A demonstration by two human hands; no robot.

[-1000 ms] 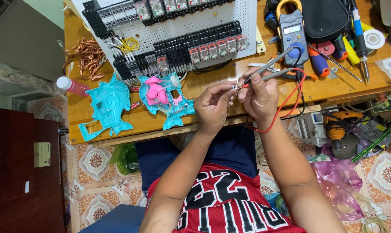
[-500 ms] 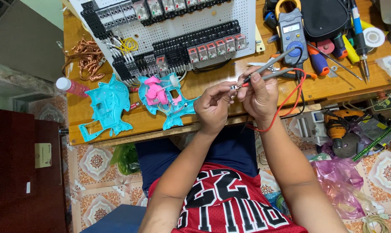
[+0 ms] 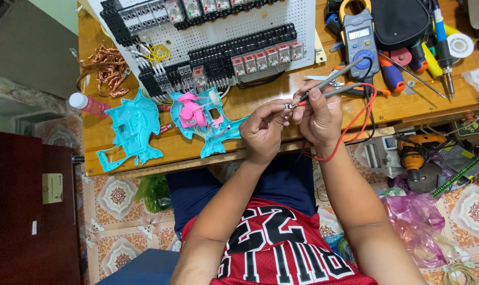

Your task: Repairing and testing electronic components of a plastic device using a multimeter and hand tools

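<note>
At frame centre, the left hand (image 3: 263,132) pinches a small component (image 3: 289,106) while the right hand (image 3: 320,113) grips two grey probes (image 3: 332,84) over a cluttered wooden surface (image 3: 260,103); patterned floor tiles (image 3: 118,200) below

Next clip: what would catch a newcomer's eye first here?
Probably the two hands at the table edge: the right hand holds two grey probes against a tiny part pinched in the left hand. Left of them lie the turquoise toy shells, one with pink insides. Behind, a white perforated board carries rows of relays, with a meter to its right.
</note>
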